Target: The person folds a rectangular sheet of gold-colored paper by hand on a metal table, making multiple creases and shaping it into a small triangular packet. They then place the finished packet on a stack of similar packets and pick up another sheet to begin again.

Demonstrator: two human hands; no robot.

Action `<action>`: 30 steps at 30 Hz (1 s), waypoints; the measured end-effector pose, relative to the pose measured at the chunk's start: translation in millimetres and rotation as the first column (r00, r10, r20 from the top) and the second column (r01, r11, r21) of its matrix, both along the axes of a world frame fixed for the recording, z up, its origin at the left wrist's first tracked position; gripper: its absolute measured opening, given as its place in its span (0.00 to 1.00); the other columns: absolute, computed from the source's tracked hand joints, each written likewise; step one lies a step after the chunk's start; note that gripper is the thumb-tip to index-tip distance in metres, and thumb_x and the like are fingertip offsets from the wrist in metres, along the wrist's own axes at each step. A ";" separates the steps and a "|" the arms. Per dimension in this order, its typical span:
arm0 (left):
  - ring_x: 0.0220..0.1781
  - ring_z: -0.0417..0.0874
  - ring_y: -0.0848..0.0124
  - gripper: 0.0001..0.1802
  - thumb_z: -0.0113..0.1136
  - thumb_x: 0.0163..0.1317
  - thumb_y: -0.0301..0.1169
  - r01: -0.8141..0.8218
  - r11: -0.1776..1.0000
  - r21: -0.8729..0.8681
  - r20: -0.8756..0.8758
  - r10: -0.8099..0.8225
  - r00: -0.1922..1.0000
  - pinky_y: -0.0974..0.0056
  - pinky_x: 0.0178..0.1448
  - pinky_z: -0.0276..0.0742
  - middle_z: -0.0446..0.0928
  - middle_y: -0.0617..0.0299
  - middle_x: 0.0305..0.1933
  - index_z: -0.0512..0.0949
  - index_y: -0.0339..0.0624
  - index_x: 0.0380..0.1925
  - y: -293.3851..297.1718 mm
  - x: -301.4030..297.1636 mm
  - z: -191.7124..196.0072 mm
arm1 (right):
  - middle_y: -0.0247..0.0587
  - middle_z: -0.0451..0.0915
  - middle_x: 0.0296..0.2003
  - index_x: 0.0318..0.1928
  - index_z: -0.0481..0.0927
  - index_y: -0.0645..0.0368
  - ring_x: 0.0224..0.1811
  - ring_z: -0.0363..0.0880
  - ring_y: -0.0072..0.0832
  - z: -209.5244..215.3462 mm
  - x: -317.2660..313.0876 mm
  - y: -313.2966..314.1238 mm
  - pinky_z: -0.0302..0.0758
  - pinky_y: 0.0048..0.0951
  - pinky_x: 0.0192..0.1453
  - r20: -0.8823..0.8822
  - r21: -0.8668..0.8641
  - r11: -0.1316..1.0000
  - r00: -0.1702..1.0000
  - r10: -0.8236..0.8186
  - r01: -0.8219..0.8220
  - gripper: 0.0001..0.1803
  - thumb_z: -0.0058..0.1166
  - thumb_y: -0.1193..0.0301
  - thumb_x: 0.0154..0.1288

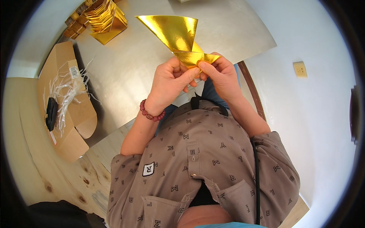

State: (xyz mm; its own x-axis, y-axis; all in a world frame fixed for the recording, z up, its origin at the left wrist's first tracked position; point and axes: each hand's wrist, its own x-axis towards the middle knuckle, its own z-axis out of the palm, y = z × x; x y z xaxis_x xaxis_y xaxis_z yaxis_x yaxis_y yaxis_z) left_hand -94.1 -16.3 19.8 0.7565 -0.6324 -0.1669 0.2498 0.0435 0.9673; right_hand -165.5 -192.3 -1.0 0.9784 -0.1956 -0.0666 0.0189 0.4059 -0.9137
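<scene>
Both my hands pinch a sheet of shiny gold foil paper in front of my body, above the near edge of the metal table. The sheet is partly folded: a wide flap points away to the far left, and a narrower folded band lies across my fingers. My left hand, below a dark red bead bracelet, grips the lower fold between thumb and fingers. My right hand presses its thumb on the band's right end. Some fingertips are hidden behind the paper.
On the grey metal table, a stack of folded gold paper stands at the far left beside several bundles. An open cardboard box at the left holds white plastic strips and a black object. A white wall with a socket rises on the right.
</scene>
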 end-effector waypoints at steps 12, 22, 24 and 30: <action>0.27 0.79 0.84 0.10 0.69 0.73 0.31 0.014 0.999 0.050 -0.038 -0.012 0.999 0.74 0.27 0.73 0.83 0.67 0.31 0.83 0.37 0.47 -1.2 -1.8 5.0 | 0.32 0.85 0.32 0.42 0.84 0.61 0.30 0.80 0.16 1.3 2.1 -2.7 0.76 0.21 0.37 0.020 -0.026 1.000 1.000 0.001 -0.001 0.08 0.67 0.69 0.75; 0.25 0.76 0.84 0.09 0.68 0.72 0.29 0.040 0.998 -0.040 -0.106 -0.044 0.993 0.75 0.26 0.71 0.85 0.64 0.34 0.83 0.35 0.45 6.7 -4.6 5.9 | 0.30 0.83 0.27 0.36 0.85 0.61 0.26 0.79 0.16 10.2 -0.3 -10.3 0.74 0.21 0.31 -0.055 -0.119 0.992 0.998 0.020 -0.027 0.10 0.71 0.69 0.72; 0.25 0.76 0.85 0.09 0.68 0.72 0.29 0.049 0.998 -0.041 -0.109 -0.053 0.993 0.75 0.25 0.70 0.86 0.64 0.34 0.83 0.35 0.45 8.4 -5.4 7.3 | 0.30 0.82 0.26 0.35 0.85 0.60 0.26 0.78 0.16 10.5 -0.6 -13.5 0.73 0.21 0.31 -0.060 -0.125 0.991 0.998 0.032 -0.040 0.10 0.71 0.68 0.72; 0.24 0.75 0.84 0.09 0.68 0.73 0.29 0.078 0.997 0.016 -0.121 -0.075 0.990 0.75 0.26 0.69 0.85 0.64 0.34 0.83 0.36 0.47 14.9 -7.1 13.0 | 0.30 0.81 0.25 0.32 0.82 0.58 0.25 0.77 0.16 2.8 -5.9 -28.3 0.72 0.21 0.30 -0.094 -0.135 0.991 0.995 -0.035 0.022 0.13 0.70 0.67 0.73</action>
